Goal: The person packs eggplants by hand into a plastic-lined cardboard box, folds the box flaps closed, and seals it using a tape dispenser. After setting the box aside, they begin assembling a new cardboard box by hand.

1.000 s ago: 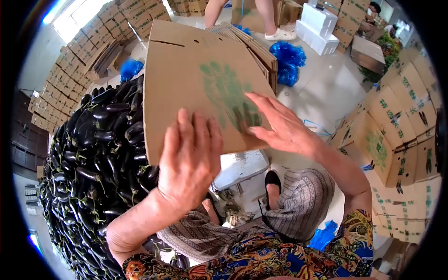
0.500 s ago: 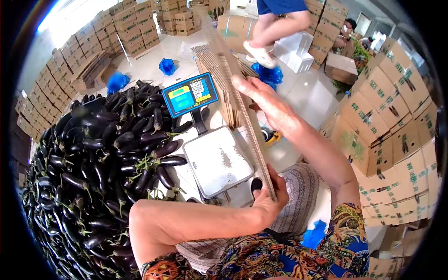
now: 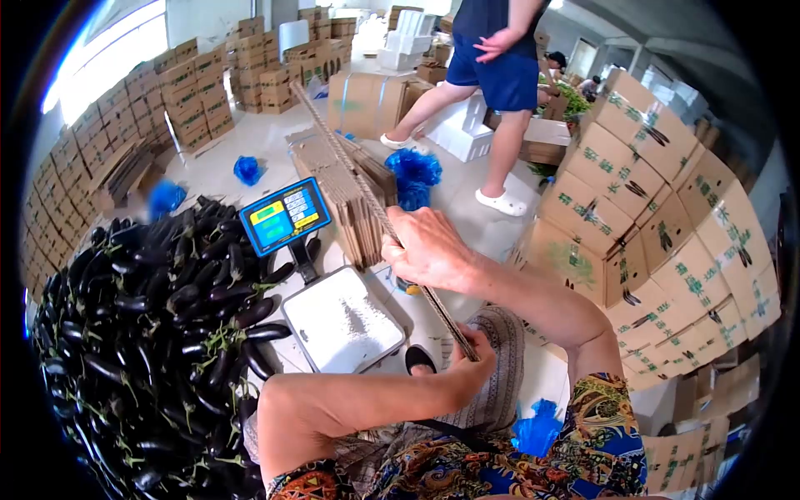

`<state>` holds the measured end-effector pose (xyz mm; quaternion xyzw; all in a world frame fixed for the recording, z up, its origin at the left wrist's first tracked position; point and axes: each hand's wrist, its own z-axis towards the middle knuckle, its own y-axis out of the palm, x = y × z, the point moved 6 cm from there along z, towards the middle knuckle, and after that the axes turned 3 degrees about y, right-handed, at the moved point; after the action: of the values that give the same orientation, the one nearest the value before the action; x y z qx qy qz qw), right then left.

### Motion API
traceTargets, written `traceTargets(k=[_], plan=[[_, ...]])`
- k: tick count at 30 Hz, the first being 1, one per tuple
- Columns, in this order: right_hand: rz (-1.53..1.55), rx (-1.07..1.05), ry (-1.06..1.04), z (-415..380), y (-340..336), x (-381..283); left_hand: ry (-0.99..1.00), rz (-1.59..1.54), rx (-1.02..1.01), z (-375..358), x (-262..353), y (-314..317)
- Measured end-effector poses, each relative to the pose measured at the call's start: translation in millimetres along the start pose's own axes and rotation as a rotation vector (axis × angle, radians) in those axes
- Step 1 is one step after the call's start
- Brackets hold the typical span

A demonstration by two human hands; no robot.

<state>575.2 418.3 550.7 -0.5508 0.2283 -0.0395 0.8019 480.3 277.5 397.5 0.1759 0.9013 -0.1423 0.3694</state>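
Note:
A flattened cardboard box (image 3: 364, 185) stands nearly edge-on in front of me, slanting from upper left down to my lap. My left hand (image 3: 472, 367) is closed around its near lower end. Higher up, my right hand (image 3: 429, 250) grips the board from its right side, thumb near the edge. Left of the board is a weighing scale with a blue display (image 3: 283, 215) and a bare white platform (image 3: 342, 321). Folded cardboard sheets (image 3: 340, 200) stand upright just behind the scale. A large heap of eggplants (image 3: 150, 333) covers the floor at left.
Stacked printed cartons (image 3: 658, 225) rise close on my right, with more cartons (image 3: 192, 96) along the far left. Blue plastic bags (image 3: 414, 175) lie on the floor. A person in blue shorts (image 3: 500, 75) stands ahead near white foam boxes (image 3: 461, 129). Other people are farther back.
My view has tilted up and turned right. The board leans further left, and my right hand has closed more firmly on it. The person ahead has changed stance, legs now apart.

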Motion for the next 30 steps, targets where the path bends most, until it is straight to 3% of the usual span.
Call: traceTargets(k=[1,2,4,6,8,10,11,12,13,14,16,18,19,21,23,24,27,28,29,30], plan=[[0.164,0.009,0.034,-6.2,-8.3,8.6,0.122,-0.022,0.110,-4.7,0.9,-11.5],[0.330,0.015,0.067,-14.9,-16.0,18.9,0.002,-0.134,0.340,-17.9,-2.0,-31.1],[0.216,0.217,-0.094,-41.5,-47.9,15.7,-0.111,-0.536,0.760,-63.1,-15.4,-65.3],[0.172,0.139,0.000,-63.9,-50.5,14.3,-0.319,-1.095,1.455,-105.0,-14.3,-71.3],[0.178,0.097,-0.013,-79.9,-30.9,17.0,-0.588,-1.016,1.647,-152.8,-31.7,-47.8],[0.169,0.075,-0.083,-81.0,7.1,22.1,-0.930,-1.004,1.725,-177.4,-42.1,6.8],[0.164,0.059,-0.121,-83.5,23.6,18.6,-1.134,-0.992,1.463,-181.1,-32.1,40.1],[0.183,-0.106,-0.020,-76.0,45.1,18.9,-1.288,-1.252,1.455,-200.5,-35.9,74.5],[0.184,-0.267,0.084,-70.7,66.4,19.5,-1.555,-1.240,1.441,-207.9,-28.9,117.1],[0.201,-0.300,0.095,-64.9,82.1,17.8,-1.828,-1.538,1.327,-208.5,-14.2,155.3],[0.213,-0.333,0.086,-56.7,111.0,13.1,-2.101,-1.552,1.374,-196.6,31.3,224.7],[0.205,-0.358,0.047,-53.8,129.6,0.7,-2.238,-1.665,0.920,-182.5,77.2,276.9],[0.196,-0.368,0.033,-52.3,137.0,-4.3,-2.262,-1.854,0.926,-164.3,104.1,310.1],[0.217,-0.387,0.066,-43.1,148.6,-13.4,-2.278,-1.941,0.765,-151.6,125.8,331.7],[0.190,-0.314,0.009,-38.1,156.6,-17.4,-2.315,-2.363,0.763,-133.7,147.6,343.3],[0.260,-0.337,0.089,-37.3,161.6,-12.8,-2.108,-2.668,1.020,-136.3,129.5,325.9],[0.390,-0.475,0.223,-32.4,163.2,2.5,-1.859,-2.680,1.132,-140.9,122.7,334.7],[0.543,-0.483,0.242,-35.0,170.8,14.5,-1.917,-2.677,1.098,-147.1,121.8,330.7],[0.672,-0.527,0.360,-42.9,189.2,35.7,-1.858,-2.639,1.207,-153.7,115.9,325.4],[0.615,-0.495,0.316,-39.3,180.0,41.1,-1.835,-2.576,1.192,-154.8,119.6,332.9]])
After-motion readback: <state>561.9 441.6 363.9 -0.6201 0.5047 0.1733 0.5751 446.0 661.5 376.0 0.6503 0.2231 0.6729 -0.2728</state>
